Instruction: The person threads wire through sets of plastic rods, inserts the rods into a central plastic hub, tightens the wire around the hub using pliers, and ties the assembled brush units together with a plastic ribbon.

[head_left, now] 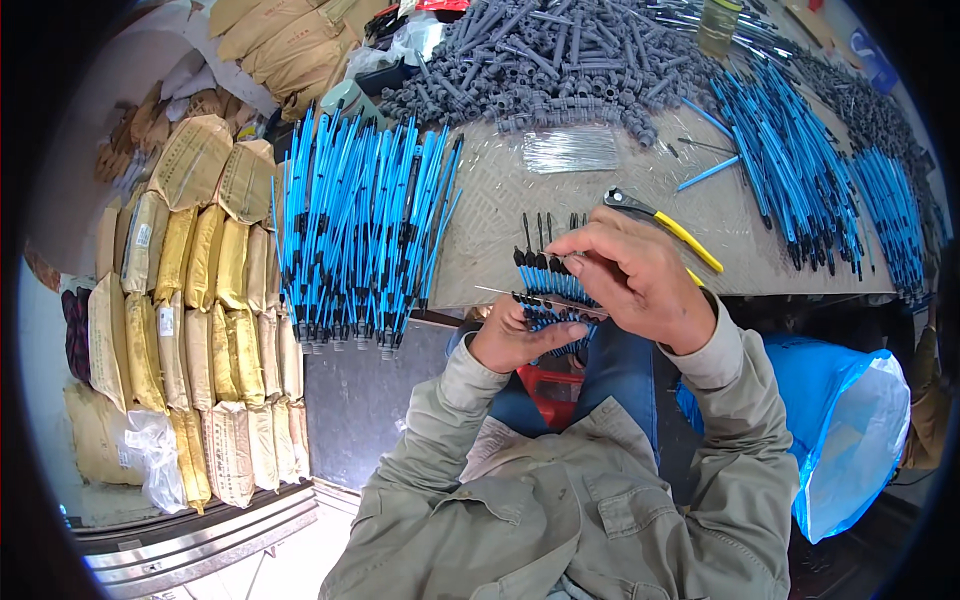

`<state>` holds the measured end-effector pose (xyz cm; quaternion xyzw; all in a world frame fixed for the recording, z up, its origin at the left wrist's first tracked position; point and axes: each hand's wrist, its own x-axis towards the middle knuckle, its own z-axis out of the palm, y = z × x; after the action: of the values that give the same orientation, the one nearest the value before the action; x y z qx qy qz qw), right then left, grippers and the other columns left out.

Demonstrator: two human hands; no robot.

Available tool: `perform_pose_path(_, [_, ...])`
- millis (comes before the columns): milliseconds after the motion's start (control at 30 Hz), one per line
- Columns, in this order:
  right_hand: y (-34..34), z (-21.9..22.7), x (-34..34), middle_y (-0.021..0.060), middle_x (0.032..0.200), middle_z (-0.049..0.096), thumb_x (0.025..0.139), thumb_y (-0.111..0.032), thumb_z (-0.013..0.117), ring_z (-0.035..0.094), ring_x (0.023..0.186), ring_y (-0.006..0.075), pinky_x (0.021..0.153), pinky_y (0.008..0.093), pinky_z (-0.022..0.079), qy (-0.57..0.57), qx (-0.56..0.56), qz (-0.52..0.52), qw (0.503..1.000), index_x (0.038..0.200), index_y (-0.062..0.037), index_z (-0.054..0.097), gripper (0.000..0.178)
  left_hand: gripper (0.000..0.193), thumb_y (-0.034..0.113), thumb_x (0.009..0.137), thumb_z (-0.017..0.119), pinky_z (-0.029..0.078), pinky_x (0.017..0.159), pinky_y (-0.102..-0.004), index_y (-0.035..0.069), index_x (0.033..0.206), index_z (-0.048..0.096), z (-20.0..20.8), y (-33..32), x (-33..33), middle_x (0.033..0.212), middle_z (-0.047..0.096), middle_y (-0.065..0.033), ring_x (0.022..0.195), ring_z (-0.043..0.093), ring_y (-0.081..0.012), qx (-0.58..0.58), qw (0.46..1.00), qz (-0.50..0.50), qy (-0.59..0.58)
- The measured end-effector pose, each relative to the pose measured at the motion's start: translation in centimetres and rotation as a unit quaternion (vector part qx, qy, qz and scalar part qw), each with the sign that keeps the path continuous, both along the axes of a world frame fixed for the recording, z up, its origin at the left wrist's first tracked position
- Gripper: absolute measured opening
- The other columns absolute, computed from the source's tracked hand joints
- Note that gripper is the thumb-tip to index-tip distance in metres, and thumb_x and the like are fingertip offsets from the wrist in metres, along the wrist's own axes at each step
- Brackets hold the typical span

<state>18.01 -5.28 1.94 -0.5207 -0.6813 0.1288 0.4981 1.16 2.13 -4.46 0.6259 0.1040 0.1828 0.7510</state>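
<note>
In front of my lap, my left hand (510, 335) is closed round a row of thin blue rods (548, 282) with black fittings, its thumb lying across the near side. A thin metal wire (497, 291) crosses the row near that hand. Above the row's right end is my right hand (645, 275), its thumb and fingertips pinched together beside the black tips (535, 232). Whatever it pinches is too small to make out. Pliers with yellow handles (688, 240) rest on the table just beyond my right hand.
A packet of thin metal wires (571, 150) lies on the table (480, 215). Behind it rises a heap of grey ribbed plastic parts (560, 60). Blue rod bundles stand left (365, 220) and right (790, 160). Brown packages (205, 260) are stacked far left; a blue bag (840, 430) sits right.
</note>
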Motion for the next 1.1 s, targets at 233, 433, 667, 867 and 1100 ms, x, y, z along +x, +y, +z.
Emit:
perform_pose_path(233, [0.1, -0.2, 0.2, 0.0064, 0.067, 0.045, 0.078, 0.0, 0.058, 0.047, 0.057, 0.0187, 0.051, 0.0301, 0.035, -0.009, 0.004, 0.018, 1.0, 0.094, -0.0036, 0.06, 0.017, 0.027, -0.002, 0.078, 0.066, 0.047, 0.079, -0.0242, 0.0, 0.105, 0.062, -0.5, -0.1, -0.1, 0.097, 0.065, -0.0031, 0.089, 0.058, -0.0086, 0.022, 1.0, 0.003, -0.006])
perform_pose_path(433, [0.4, 0.7, 0.3, 0.0073, 0.068, 0.048, 0.078, -0.005, 0.061, 0.05, 0.059, 0.022, 0.051, 0.0328, 0.036, -0.045, -0.034, 0.013, 0.998, 0.095, -0.0065, 0.059, 0.017, 0.017, 0.003, 0.076, 0.07, 0.048, 0.074, -0.0271, -0.001, 0.093, 0.066, -0.1, -0.4, 0.1, 0.086, 0.066, -0.0051, 0.082, 0.059, -0.0109, 0.033, 0.998, 0.036, 0.03])
perform_pose_path(667, [0.5, 1.6, 0.1, 0.0091, 0.07, 0.05, 0.077, -0.009, 0.062, 0.053, 0.062, 0.0272, 0.052, 0.0364, 0.038, -0.101, -0.059, 0.015, 0.993, 0.093, -0.0075, 0.059, 0.016, 0.02, 0.0, 0.078, 0.067, 0.047, 0.077, -0.0238, -0.001, 0.098, 0.065, -0.6, 0.2, -0.4, 0.093, 0.066, -0.0043, 0.086, 0.059, -0.0086, 0.08, 0.997, -0.001, 0.008])
perform_pose_path(867, [1.1, 0.5, -0.1, 0.0083, 0.071, 0.052, 0.077, -0.011, 0.062, 0.054, 0.062, 0.0267, 0.054, 0.0358, 0.04, -0.078, -0.019, 0.015, 0.997, 0.089, -0.0074, 0.058, 0.013, 0.018, 0.001, 0.076, 0.069, 0.047, 0.074, -0.0259, -0.001, 0.094, 0.066, 0.0, 0.0, -0.2, 0.088, 0.066, -0.006, 0.083, 0.059, -0.0108, 0.064, 0.997, 0.016, 0.034])
perform_pose_path(1100, [1.1, 0.6, 0.1, 0.0078, 0.072, 0.054, 0.077, -0.014, 0.064, 0.055, 0.063, 0.0266, 0.054, 0.0353, 0.041, -0.068, -0.018, 0.036, 0.997, 0.086, -0.0069, 0.059, 0.012, 0.017, 0.002, 0.072, 0.072, 0.047, 0.071, -0.0291, -0.002, 0.087, 0.066, 0.3, 0.0, -0.1, 0.083, 0.066, -0.0084, 0.08, 0.06, -0.0147, 0.029, 0.999, 0.013, 0.033])
